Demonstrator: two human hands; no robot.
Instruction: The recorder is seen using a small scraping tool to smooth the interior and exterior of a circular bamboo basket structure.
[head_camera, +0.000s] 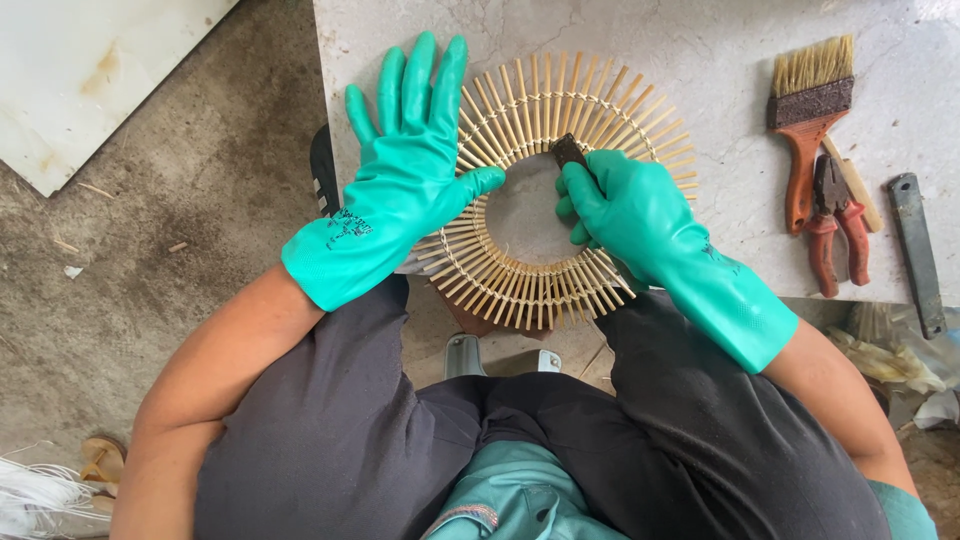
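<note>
A round bamboo ring (545, 190), made of many thin sticks that fan out like sun rays, lies flat on a pale stone bench (740, 150). The ring has a big hole in the middle. Its near side hangs a little past the front edge of the bench, above the person's lap.

The left hand (400, 185) wears a green glove and lies flat on the left side of the ring. Its fingers are spread wide open and hold nothing; the thumb points in toward the hole. This hand sits right by the left edge of the bench, and past that edge is grey floor (160, 260).

The right hand (630, 210), also in a green glove, has its fingers curled tight around a small dark tool (568, 150). The tip of the tool touches the sticks at the top inner rim of the ring.

To the right, well apart from the ring, lie a paintbrush (808, 120) with a red-brown handle, red-handled pliers (835, 225) and a flat dark metal bar (917, 250). Bare bench shows between the ring and these tools, and also behind the ring.

A white board (90, 70) lies on the floor at the far left
</note>
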